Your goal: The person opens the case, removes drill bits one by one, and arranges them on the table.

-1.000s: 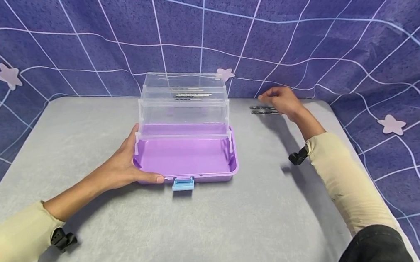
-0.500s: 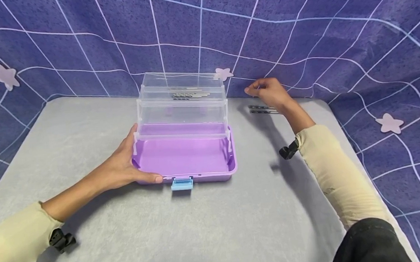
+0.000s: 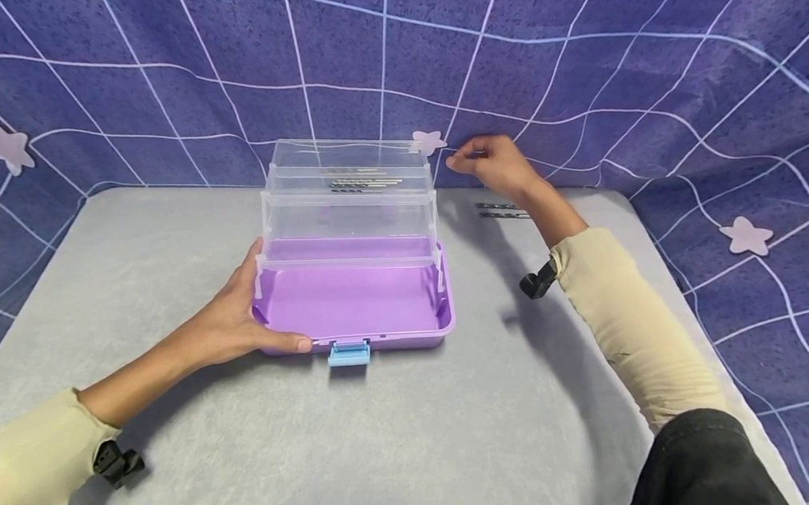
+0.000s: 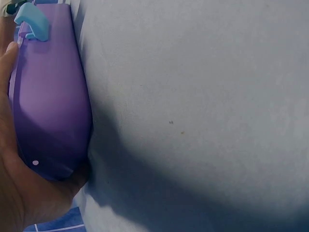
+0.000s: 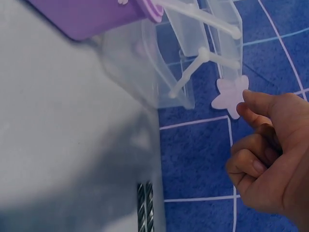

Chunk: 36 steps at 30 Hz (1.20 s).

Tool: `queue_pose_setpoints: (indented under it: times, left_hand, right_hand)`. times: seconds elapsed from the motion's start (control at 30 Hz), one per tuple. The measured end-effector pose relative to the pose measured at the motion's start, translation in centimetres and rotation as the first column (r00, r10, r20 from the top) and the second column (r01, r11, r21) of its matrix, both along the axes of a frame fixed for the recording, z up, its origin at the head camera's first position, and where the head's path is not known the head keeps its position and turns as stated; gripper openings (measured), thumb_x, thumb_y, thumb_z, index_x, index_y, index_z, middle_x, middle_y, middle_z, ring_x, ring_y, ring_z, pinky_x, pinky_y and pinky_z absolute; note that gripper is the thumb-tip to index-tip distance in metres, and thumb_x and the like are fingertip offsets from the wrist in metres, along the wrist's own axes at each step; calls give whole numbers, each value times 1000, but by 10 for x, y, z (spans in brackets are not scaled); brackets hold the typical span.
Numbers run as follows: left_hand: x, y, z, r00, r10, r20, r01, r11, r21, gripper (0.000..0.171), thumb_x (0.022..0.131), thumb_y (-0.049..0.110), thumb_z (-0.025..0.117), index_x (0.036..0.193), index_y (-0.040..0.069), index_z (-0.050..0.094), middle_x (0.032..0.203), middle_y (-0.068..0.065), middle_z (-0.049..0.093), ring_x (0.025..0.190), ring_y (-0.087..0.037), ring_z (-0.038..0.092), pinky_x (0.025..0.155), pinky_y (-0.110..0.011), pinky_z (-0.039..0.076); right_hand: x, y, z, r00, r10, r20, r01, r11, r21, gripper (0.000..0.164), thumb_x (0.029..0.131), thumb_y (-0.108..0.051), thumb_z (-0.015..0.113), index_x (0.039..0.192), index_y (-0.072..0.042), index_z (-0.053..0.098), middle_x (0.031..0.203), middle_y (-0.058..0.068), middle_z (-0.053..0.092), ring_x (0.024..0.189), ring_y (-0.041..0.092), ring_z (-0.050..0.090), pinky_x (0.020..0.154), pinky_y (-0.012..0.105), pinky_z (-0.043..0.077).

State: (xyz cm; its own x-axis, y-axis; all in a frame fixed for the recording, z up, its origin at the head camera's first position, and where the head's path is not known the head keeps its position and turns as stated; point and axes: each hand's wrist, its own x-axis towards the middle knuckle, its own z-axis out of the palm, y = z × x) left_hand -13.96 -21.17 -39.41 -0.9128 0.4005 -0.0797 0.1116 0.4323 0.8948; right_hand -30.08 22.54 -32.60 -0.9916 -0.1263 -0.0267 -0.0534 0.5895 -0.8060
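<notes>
A purple storage box (image 3: pixel 351 305) with a blue latch (image 3: pixel 349 354) and raised clear tiers (image 3: pixel 346 213) stands on the table. My left hand (image 3: pixel 237 319) grips its left end, thumb along the front rim and fingers round the side. Several drill bits (image 3: pixel 362 183) lie in an upper clear tray. My right hand (image 3: pixel 498 166) is raised beside the tiers, thumb and forefinger tips close together, other fingers curled; in the right wrist view I cannot make out anything between the tips. Two thick drill bits (image 5: pixel 145 208) lie on the table below this hand.
The grey table (image 3: pixel 392 446) meets a purple gridded cloth (image 3: pixel 358 48) behind and at the sides. Pale star shapes (image 3: pixel 746 236) show on the cloth. A black camera mount (image 3: pixel 538 279) sits at the right wrist.
My right hand has moved left and upward, away from the drill bits on the table and closer to the clear tiers. My left hand keeps its grip on the box.
</notes>
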Motion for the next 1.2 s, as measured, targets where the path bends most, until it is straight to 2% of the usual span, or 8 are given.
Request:
queue_pose_setpoints:
  times: [0.2,0.5,0.63,0.73,0.87,0.97,1.13,1.2]
  left_hand:
    - [0,0,0,1000,0,-5,0,1000,-1,163,66,22,113,180,41,-1,168,-5,48,134,-35,69,119,-60,51]
    - [0,0,-1,1000,-2,-15,2,1000,-3,162,65,22,113,181,38,0,167,-4,49,139,-34,65,124,-64,46]
    - [0,0,0,1000,0,-16,0,1000,-14,163,66,24,113,181,36,-1,169,-6,48,140,-35,64,124,-65,45]
    - [0,0,0,1000,1,-13,-2,1000,-18,164,66,24,113,181,38,-2,169,-6,47,139,-35,65,123,-65,47]
    - [1,0,0,1000,3,-13,-4,1000,-29,164,66,25,113,181,37,-3,170,-7,46,139,-37,65,124,-66,46]
    - [1,0,1,1000,5,-11,-6,999,-33,164,66,25,113,181,36,-4,171,-8,45,140,-37,64,125,-67,44]
    - [1,-1,1,1000,7,-1,-7,1000,-20,165,66,24,113,181,36,-4,170,-7,45,139,-37,66,123,-65,47]
    - [1,-1,0,1000,7,0,-7,1000,-23,165,66,24,113,181,36,-5,171,-8,45,139,-38,66,123,-65,47]
  right_hand:
    - [-2,-10,6,1000,16,-10,-16,1000,-2,26,105,-31,79,114,-7,80,111,-4,74,110,14,59,103,31,47]
    - [-4,-28,15,1000,27,-15,-27,999,-39,23,103,-29,82,113,-8,82,97,-12,68,85,10,52,78,26,44]
    - [-5,-36,18,999,38,-34,-40,998,-56,19,102,-25,82,109,-8,82,98,-13,70,80,6,52,74,24,44]
    - [-7,-43,19,997,55,-50,-57,997,-54,17,102,-24,82,108,-7,83,106,-10,73,82,5,52,77,23,44]
    - [-8,-51,20,997,69,-44,-71,996,-52,18,102,-25,83,107,-8,82,124,4,77,81,7,49,78,25,43]
    - [-8,-56,21,996,79,-39,-81,995,-53,17,101,-26,84,106,-9,81,131,4,77,80,7,51,78,26,44]
    - [-9,-64,22,994,94,-50,-96,995,-34,20,101,-28,85,108,-10,82,93,-8,70,73,7,49,73,27,42]
    - [-10,-67,22,994,97,-54,-98,995,-28,21,100,-28,85,110,-10,83,85,-11,65,73,8,48,73,27,42]
